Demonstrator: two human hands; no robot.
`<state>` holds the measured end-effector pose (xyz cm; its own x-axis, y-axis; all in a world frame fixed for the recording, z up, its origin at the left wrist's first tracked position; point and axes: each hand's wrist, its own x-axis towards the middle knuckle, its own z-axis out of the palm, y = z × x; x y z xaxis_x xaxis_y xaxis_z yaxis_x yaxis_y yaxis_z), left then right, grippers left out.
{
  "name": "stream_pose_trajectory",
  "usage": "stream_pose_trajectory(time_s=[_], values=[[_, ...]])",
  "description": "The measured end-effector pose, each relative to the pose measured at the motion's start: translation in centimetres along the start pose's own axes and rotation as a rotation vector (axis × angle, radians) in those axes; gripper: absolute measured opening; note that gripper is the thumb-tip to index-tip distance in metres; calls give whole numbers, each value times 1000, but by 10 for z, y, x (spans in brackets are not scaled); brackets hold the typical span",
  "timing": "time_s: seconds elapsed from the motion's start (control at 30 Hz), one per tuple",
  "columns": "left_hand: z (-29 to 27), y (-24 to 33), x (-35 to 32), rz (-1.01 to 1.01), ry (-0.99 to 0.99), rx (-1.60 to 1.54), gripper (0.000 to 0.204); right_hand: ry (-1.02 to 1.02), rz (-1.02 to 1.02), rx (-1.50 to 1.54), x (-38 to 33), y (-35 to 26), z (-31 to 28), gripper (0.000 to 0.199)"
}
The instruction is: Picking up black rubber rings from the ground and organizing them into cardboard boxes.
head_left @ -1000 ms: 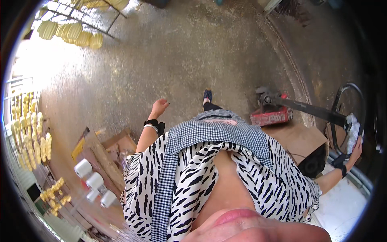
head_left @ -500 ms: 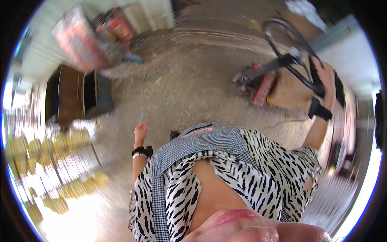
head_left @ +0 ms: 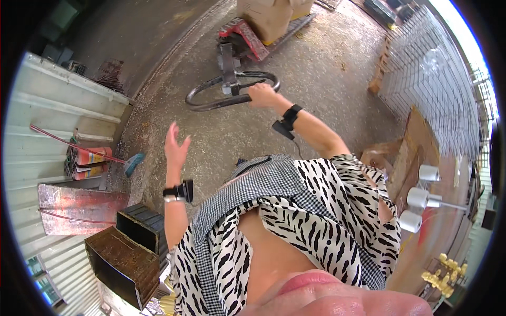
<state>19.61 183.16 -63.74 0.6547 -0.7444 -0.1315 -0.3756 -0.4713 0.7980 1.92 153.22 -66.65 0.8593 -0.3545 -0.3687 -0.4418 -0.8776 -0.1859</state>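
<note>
Our right hand (head_left: 262,95) is clamped on the pallet jack handle (head_left: 232,90). Our left hand (head_left: 176,146) hangs free, fingers apart.

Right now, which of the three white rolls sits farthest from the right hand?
The lowest white roll, nearest the picture's bottom; the other two rolls lie above it, closer to the right hand.

Pallet jack handle (head_left: 232,92) ahead, boxes (head_left: 132,247) left, white rolls (head_left: 421,197) right.

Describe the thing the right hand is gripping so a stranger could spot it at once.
On the bare concrete floor stands a red pallet jack carrying tan sacks. From it a dark steering bar runs to a black loop handle, which the right hand grips; it is the only ring-shaped thing there.
</note>
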Motion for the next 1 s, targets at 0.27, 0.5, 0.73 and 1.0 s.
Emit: stream_pose_trajectory(time_s=[0.27, 0.5, 0.73, 1.0], values=[[105, 61, 14, 490, -98, 566, 79, 55, 42, 128, -50, -10, 16, 22], [104, 98, 60, 317, -382, 736, 35, 59, -46, 193, -67, -16, -8, 21], [194, 94, -108, 129, -545, 620, 29, 146, -269, 219, -224, 15, 79, 24], [193, 132, -199, -370, -586, -93, 24, 126, -518, 25, -235, 3, 90, 22]])
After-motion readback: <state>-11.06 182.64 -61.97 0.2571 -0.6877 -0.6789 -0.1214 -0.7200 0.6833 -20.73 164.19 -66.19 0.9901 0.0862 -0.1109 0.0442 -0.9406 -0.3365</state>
